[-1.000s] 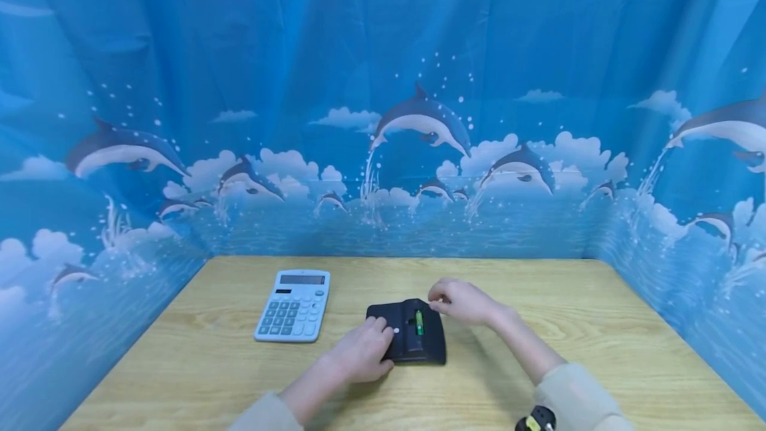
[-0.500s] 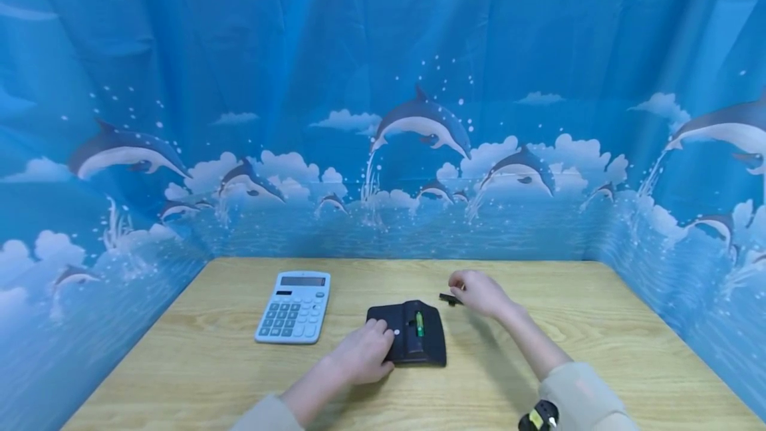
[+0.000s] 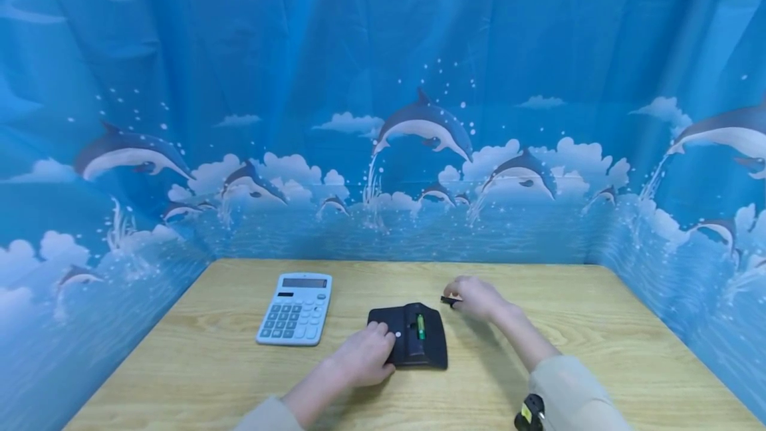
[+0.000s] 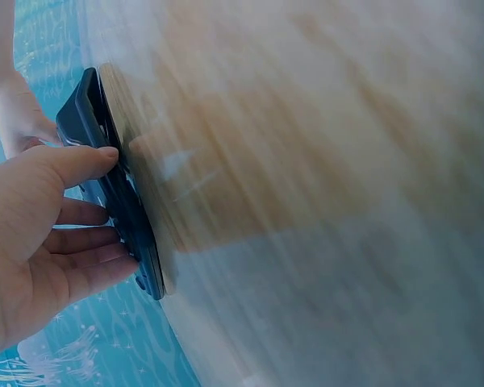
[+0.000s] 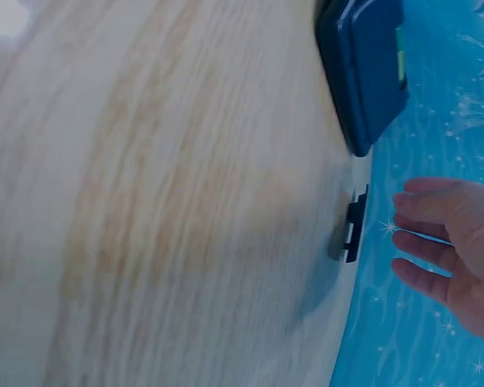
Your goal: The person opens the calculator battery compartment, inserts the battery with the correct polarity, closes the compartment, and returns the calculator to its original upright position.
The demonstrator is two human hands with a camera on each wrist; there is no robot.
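Observation:
A flat black device [image 3: 433,344] lies on the table with its battery compartment facing up and uncovered. Inside sits a green battery [image 3: 421,326]. My left hand [image 3: 364,354] grips the device's left side; in the left wrist view the thumb [image 4: 93,164] lies over one edge and the fingers are on the other side. Right of the device, a small black cover [image 5: 355,228] with tabs rests on the table. My right hand [image 3: 475,298] hovers by this cover, and the right wrist view shows its fingers loosely bent, apart from it and holding nothing.
A light blue calculator [image 3: 294,309] lies face up to the left of the device. Behind and at the sides of the wooden table [image 3: 239,378] hangs a blue dolphin-print curtain [image 3: 383,52]. A black gadget [image 3: 529,412] is at the right sleeve.
My right hand has moved from the device's top right corner to the right, and the black cover now lies on the table, let go. The left hand keeps its grip.

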